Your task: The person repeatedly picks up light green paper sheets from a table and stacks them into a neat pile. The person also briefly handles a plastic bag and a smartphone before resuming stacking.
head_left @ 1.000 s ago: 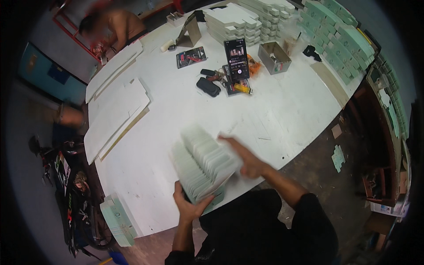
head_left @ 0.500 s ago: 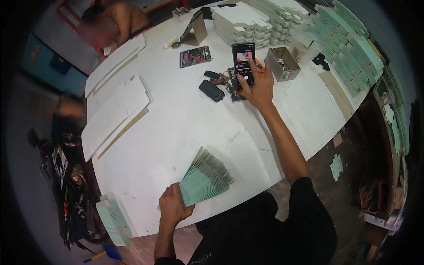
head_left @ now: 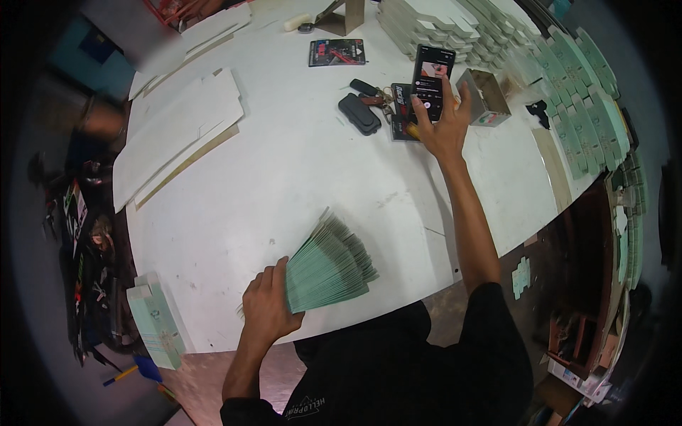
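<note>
My left hand is wrapped round one end of a fanned stack of green cardboard pieces, above the near part of the white table. The stack's far edges are spread apart and look greyish. Farther off, my right hand reaches over a black phone with a lit screen. Its fingers are stretched out and apart, with the thumb and a fingertip at the screen. The phone leans on something mostly hidden. Beside it lie a black pouch-like case and keys.
A small open box stands right of the phone. White flat cartons are stacked at the back, green ones at the right. White sheets lie at the left. A green bundle is at the near left corner.
The whole view has shifted, so the phone and table items appear farther up and right. The green pieces fan a little wider in my left hand. My right hand stays at the phone.
</note>
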The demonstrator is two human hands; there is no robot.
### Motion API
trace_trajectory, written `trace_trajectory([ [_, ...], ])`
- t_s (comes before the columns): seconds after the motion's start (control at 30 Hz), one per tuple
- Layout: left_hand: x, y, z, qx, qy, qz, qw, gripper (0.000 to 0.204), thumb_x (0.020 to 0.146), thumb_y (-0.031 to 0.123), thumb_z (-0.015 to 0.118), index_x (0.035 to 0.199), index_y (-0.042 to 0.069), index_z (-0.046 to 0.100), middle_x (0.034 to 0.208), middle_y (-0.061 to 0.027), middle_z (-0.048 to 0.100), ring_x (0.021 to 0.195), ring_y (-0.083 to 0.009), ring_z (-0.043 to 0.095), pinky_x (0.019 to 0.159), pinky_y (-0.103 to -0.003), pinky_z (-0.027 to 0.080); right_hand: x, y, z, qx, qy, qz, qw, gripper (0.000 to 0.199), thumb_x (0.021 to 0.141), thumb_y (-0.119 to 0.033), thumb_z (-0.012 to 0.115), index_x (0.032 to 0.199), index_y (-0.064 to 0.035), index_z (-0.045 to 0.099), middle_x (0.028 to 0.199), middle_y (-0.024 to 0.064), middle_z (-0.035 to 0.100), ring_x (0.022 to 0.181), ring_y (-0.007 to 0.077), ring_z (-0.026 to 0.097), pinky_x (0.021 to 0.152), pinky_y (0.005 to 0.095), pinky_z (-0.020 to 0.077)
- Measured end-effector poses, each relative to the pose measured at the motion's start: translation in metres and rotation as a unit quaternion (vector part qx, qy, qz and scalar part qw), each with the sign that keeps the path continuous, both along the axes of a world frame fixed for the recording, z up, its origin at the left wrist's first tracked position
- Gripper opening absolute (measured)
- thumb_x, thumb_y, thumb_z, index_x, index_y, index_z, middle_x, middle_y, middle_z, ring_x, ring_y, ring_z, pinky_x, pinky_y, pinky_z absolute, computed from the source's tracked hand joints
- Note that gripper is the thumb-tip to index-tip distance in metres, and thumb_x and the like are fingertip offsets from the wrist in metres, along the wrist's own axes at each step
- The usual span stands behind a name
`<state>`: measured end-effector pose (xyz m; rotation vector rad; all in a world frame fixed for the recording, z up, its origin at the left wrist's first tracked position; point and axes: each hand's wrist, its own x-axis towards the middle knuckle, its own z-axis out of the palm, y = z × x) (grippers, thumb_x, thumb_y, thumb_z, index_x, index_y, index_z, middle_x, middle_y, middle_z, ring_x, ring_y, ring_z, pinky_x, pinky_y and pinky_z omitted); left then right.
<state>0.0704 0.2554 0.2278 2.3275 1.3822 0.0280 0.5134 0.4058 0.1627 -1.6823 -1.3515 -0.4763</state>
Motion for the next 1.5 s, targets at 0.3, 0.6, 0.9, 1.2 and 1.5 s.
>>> trace_trajectory([
  [0.3, 0.004, -0.012, -0.004, 0.051, -0.006, 0.036, 0.998, 0.083, 0.059, 0.016, 0.088, 0.134, 0.001, 0.055, 0.127, -0.0179, 0.064, 0.110, -0.0398, 0.064, 0.097, -0.047, 0.053, -0.042, -0.055, -0.005, 0.002, -0.001, 0.091, 0.996, 0.075, 0.091, -0.026, 0.080, 0.153, 0.0004, 0.048, 0.155, 0.0332, 0.041, 0.145, 0.0463, 0.040, 0.118, 0.0528, 0.0352],
  [0.6, -0.005, -0.052, -0.026, 0.178, -0.052, -0.030, 0.982, 0.068, 0.061, 0.004, 0.073, 0.129, 0.002, 0.063, 0.133, -0.0184, 0.066, 0.112, -0.0386, 0.066, 0.098, -0.048, 0.053, -0.079, -0.180, -0.039, -0.137, 0.112, 0.213, 0.961, 0.069, 0.093, -0.018, 0.066, 0.151, 0.0087, 0.042, 0.150, 0.0290, 0.048, 0.137, 0.0419, 0.050, 0.117, 0.0516, 0.0369],
  [0.9, -0.012, -0.042, -0.014, -0.029, -0.300, 0.133, 0.944, 0.080, 0.062, 0.015, 0.096, 0.129, -0.003, 0.057, 0.118, -0.0218, 0.072, 0.105, -0.0385, 0.073, 0.095, -0.045, 0.057, -0.153, -0.239, -0.066, -0.103, 0.619, 0.301, 0.718, 0.078, 0.104, -0.046, 0.057, 0.155, 0.0088, 0.035, 0.153, 0.0235, 0.047, 0.141, 0.0342, 0.047, 0.122, 0.0495, 0.0326],
  [1.2, 0.052, -0.054, -0.028, -0.141, -0.607, 0.153, 0.767, 0.081, 0.073, 0.010, 0.096, 0.133, -0.008, 0.045, 0.121, -0.0220, 0.067, 0.115, -0.0270, 0.068, 0.099, -0.041, 0.054, -0.233, -0.240, -0.009, -0.155, 0.555, 0.378, 0.725, 0.074, 0.092, -0.049, 0.073, 0.136, 0.0070, 0.055, 0.125, 0.0195, 0.068, 0.117, 0.0314, 0.066, 0.100, 0.0395, 0.0511],
  [1.5, 0.073, -0.056, -0.029, -0.011, -0.553, 0.150, 0.820, 0.085, 0.070, 0.016, 0.097, 0.131, -0.010, 0.043, 0.113, -0.0210, 0.069, 0.105, -0.0266, 0.072, 0.091, -0.039, 0.057, -0.223, -0.225, -0.022, -0.103, 0.567, 0.385, 0.721, 0.061, 0.091, -0.042, 0.072, 0.128, 0.0062, 0.064, 0.127, 0.0218, 0.069, 0.122, 0.0324, 0.065, 0.102, 0.0448, 0.0511],
])
